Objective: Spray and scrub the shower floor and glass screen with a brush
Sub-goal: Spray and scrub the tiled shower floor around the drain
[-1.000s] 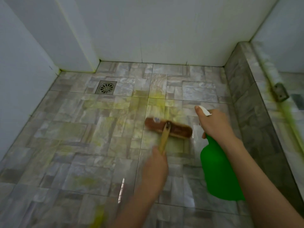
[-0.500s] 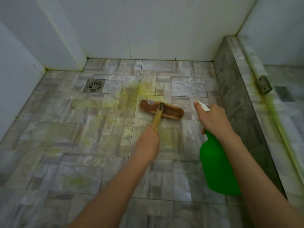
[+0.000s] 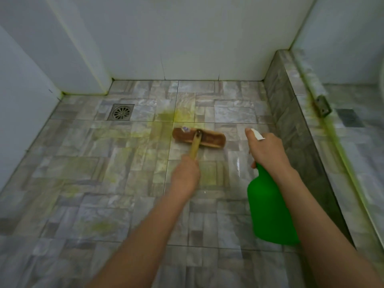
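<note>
The left hand (image 3: 185, 173) is wrapped tightly around the wooden handle (image 3: 195, 147) of a brush (image 3: 199, 137), whose brown head is laid flat on the floor (image 3: 87, 183), just below a yellow-green stain (image 3: 176, 116). The right hand (image 3: 267, 151) is clamped on the neck of a green spray bottle (image 3: 269, 208), with the forefinger stretched over the white nozzle (image 3: 257, 135); the bottle is held above the tiles, to the right of the brush head and apart from it. Fainter yellow-green patches are spread over the grey patterned tiles to the left of the brush. A round metal drain (image 3: 121, 112) is set in the far left of the floor, near the white walls (image 3: 187, 38). A raised tiled kerb (image 3: 295, 113) is seen along the right side, streaked with green, and a metal bracket (image 3: 322, 106) is fixed on it.
</note>
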{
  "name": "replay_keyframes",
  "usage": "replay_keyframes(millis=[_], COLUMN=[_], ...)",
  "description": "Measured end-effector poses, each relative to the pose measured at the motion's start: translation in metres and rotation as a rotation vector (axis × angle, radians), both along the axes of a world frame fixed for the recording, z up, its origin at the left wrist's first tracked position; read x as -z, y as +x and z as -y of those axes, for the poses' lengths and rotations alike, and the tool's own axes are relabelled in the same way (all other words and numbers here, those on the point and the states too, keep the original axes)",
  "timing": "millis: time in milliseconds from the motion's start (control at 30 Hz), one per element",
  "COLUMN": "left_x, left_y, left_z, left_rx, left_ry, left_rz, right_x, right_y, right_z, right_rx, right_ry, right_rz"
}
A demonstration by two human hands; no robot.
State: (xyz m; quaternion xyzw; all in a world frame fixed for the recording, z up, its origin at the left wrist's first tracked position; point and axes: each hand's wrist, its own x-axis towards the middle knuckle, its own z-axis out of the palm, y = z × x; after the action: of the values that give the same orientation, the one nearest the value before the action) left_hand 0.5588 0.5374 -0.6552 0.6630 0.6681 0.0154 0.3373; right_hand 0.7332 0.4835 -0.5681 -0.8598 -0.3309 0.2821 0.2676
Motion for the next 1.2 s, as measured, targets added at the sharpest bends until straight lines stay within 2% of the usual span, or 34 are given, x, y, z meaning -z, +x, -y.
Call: replay_keyframes(millis=[67,133,233,300,367,433,533,600,733,900,1000,1100,1200], left_x=[0.001,-0.001,-0.006,-0.009,-0.01,-0.014,-0.048,-0.066,-0.063,-0.067,-0.063,-0.055,-0.047], left_y=[0.013,0.017,-0.002,-0.019,-0.017,0.001,0.035,0.047,0.033,0.001,0.006,0.021,0.015], left_z=[-0.065,-0.084,0.0,0.069,0.069,0.018,-0.065,-0.086,-0.063,-0.052,-0.086,-0.115,-0.101], left_rx=[-0.039,-0.051,-0.023,-0.009,-0.007,0.013,0.167,0.286,0.361,0.598,0.634,0.59,0.583], left_ry=[-0.033,-0.027,-0.004,-0.01,-0.013,-0.033,-0.067,-0.059,0.051,0.054,0.068,0.059,0.073], left_rz=[-0.021,-0.042,-0.043,0.035,0.022,-0.025,-0.168,-0.277,-0.382,-0.504,-0.508,-0.383,-0.34], right_x=[-0.003,-0.007,-0.012,-0.011,-0.012,-0.013,-0.018,-0.022,-0.031,-0.041,-0.035,-0.025,-0.016], right_y=[0.008,0.014,0.02,0.023,0.025,0.027,0.03,0.029,0.023,0.022,0.019,0.017,0.022], right_z=[0.006,0.012,0.022,0.026,0.026,0.026,0.028,0.028,0.021,-0.009,-0.045,-0.073,-0.087], right_rx=[0.044,0.052,0.024,0.02,0.031,0.048,0.061,0.067,0.07,0.02,0.014,0.035,0.001], right_ry=[0.013,0.015,-0.021,-0.036,-0.03,-0.016,0.014,0.031,0.031,0.046,0.047,0.054,0.023], right_rz=[0.011,0.029,0.079,0.086,0.072,0.053,0.015,-0.017,-0.07,-0.029,-0.023,-0.04,0.004])
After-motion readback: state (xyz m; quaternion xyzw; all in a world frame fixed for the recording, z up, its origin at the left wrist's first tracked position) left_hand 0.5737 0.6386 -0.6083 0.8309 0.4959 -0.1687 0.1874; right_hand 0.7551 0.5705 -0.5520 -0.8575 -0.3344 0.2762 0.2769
